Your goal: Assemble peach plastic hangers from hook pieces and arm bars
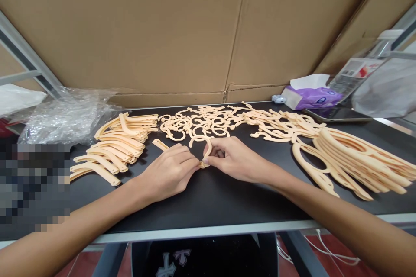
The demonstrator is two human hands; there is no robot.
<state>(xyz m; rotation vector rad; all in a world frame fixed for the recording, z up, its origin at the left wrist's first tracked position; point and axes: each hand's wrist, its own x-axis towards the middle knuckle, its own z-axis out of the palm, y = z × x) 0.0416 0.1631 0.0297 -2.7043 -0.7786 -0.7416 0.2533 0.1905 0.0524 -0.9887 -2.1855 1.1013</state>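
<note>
My left hand [170, 171] is closed round a straight peach plastic arm piece [160, 144] whose end sticks out to the upper left. My right hand [232, 158] pinches a curved peach hook piece [199, 140] that arches up from my fingertips. Both pieces meet between my fingertips over the black table [208, 199].
Stacked curved arm pieces [118, 145] lie at left, loose hook rings [198, 123] in the middle back, larger hanger frames [351, 156] at right. Crumpled clear plastic [65, 117] sits far left. A purple tissue pack [312, 95], a phone [338, 114] and a bottle [360, 69] stand back right before cardboard.
</note>
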